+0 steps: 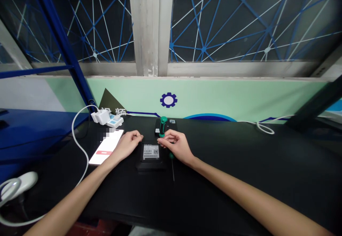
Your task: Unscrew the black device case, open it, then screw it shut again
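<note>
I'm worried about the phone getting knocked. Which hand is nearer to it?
Left. The left hand is just right of the phone, its wrist by the phone's edge; the right hand is farther right, beside the labelled black device.

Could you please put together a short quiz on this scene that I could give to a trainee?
1. Multiple choice: which is nearer the phone?
A. The right hand
B. The left hand

2. True or false: the white label on the front black case faces up.

3. Fill in the missing word: a white ____ curves along the left side of the phone.

Key:
1. B
2. True
3. Cable
</note>
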`<state>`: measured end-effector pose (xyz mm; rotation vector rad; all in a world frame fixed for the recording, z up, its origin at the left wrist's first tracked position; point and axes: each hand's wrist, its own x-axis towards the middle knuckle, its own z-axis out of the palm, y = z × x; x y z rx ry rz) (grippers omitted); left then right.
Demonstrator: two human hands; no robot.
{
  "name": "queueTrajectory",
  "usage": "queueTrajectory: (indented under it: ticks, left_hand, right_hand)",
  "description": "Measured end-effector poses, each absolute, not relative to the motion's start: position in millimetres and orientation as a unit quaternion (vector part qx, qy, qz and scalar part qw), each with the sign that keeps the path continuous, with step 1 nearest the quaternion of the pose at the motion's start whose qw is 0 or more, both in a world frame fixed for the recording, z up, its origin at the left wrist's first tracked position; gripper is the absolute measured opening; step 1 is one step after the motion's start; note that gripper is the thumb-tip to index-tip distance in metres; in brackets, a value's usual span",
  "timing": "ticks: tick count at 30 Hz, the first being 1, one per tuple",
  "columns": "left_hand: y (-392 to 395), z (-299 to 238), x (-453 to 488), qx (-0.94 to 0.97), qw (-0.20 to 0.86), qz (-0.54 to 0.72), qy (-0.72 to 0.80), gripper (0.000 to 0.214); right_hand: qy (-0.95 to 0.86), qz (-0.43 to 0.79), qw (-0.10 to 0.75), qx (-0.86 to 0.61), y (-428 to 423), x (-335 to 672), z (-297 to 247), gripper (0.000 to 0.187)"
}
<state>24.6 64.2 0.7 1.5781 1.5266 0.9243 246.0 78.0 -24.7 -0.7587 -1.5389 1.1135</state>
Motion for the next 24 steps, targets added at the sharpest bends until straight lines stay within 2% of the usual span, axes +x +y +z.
queueTrajectory:
  ticks: [4,9,24]
  left_hand:
    - [57.8,0.1,27.7,0.672,0.231,0.306,0.634,0.01]
    - [57.0,-4.6,28.1,0.711,0.148,0.244,0.642,0.012]
    - [56.7,-4.5,27.3,0.756,0.111,0.198,0.614,0.02]
  right_hand:
    - [-0.641,0.474,0.514,-0.317,77.9,246.0,-25.3,0.035]
    - [-0.643,0.478,0.507,-0.316,76.0,246.8,-23.0,0.036]
    - [-0.61,0.509,0.511,-0.327,77.7,246.1,-23.7,0.043]
